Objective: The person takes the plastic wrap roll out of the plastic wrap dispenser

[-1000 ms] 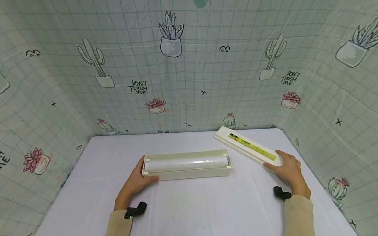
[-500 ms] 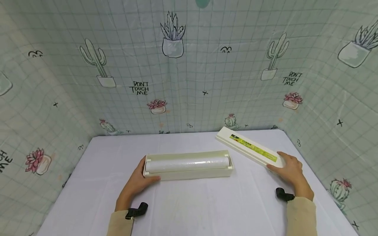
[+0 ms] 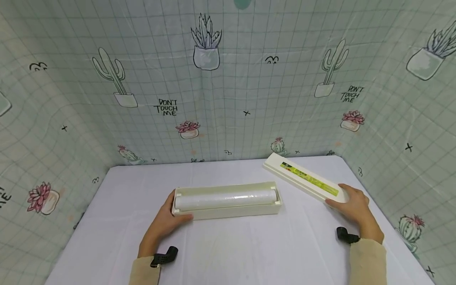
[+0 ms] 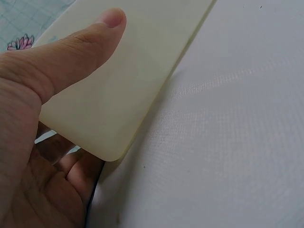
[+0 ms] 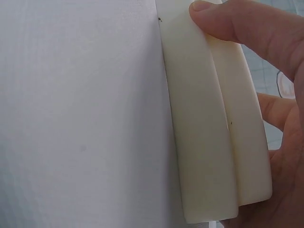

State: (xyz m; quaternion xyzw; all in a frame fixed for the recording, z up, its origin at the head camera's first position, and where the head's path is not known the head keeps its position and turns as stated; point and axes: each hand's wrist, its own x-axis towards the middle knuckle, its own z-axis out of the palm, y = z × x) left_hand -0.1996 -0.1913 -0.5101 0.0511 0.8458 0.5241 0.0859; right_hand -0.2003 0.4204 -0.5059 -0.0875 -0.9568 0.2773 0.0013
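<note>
Head, labelled lid (image 3: pixel 305 177), "DON'T TOUCH ME" cloth (image 3: pixel 228 93)

Box (image 3: pixel 235 213), lid (image 5: pixel 204 123): smooth matt plastic. Roll (image 3: pixel 226 200): glossy film. Tablecloth (image 3: pixel 228 245): matt, finely textured cloth.

Looks more like a makeshift booth than a proper room, tbh. White table (image 3: pixel 231 249) boxed in on three sides by pale green gridded cloth (image 3: pixel 228 87), all wrinkly, printed with potted cacti (image 3: pixel 113 71), pink succulents (image 3: pixel 188 126) and "DON'T TOUCH ME" lettering (image 3: pixel 167 107). The black wrist gadgets (image 3: pixel 164 257) make me think recording corner. Home, office or lab around it? Can't tell.
</note>
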